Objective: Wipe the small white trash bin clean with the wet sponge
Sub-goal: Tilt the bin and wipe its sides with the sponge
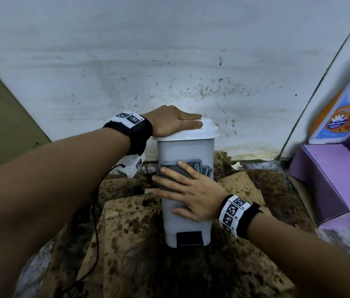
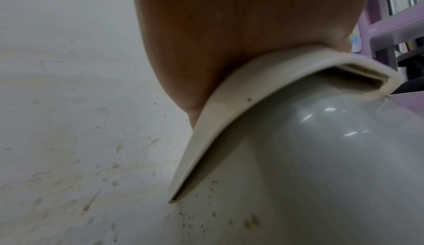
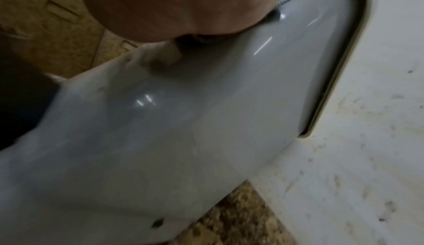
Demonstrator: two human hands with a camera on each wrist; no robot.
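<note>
The small white trash bin [image 1: 191, 151] stands upright on the floor against the wall, with a black pedal [image 1: 189, 238] at its foot. My left hand [image 1: 182, 121] lies flat on its white lid [image 1: 209, 131], fingers straight. The left wrist view shows the palm [image 2: 229, 31] on the lid rim [image 2: 229, 107]. My right hand [image 1: 182, 186] presses a dark grey sponge [image 1: 174, 175] against the bin's front wall with spread, straight fingers. Most of the sponge is hidden under them. In the right wrist view the glossy bin wall [image 3: 183, 122] fills the frame under the palm [image 3: 172, 4].
Stained brown cardboard sheets [image 1: 126, 233] cover the floor around the bin. A white wall with dark spots [image 1: 169, 61] stands right behind it. Purple boxes [image 1: 328, 179] and a soap pack [image 1: 348, 104] crowd the right side. A brown board [image 1: 2, 125] leans at left.
</note>
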